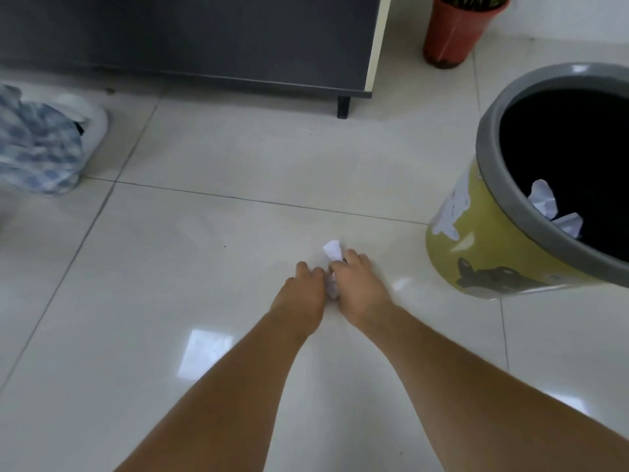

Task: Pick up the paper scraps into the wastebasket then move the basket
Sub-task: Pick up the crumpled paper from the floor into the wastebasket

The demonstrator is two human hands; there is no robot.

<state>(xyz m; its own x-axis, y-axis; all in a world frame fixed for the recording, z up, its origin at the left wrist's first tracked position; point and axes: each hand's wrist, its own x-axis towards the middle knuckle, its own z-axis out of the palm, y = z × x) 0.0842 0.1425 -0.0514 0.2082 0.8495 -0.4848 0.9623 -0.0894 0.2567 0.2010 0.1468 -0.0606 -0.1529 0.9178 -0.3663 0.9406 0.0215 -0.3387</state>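
A single head-worn wide-angle camera looks forward and steeply down at a tiled floor [238, 165]. Both forearms enter from the bottom edge toward frame centre. A wastebasket [476, 253] crowds the right edge, close by.

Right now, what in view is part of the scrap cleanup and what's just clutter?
Job:
- paper scrap, gathered between left hand and right hand
- wastebasket, crumpled paper already inside

Lying about:
- potted plant
- dark cabinet
- blue checked cloth
- white shoe
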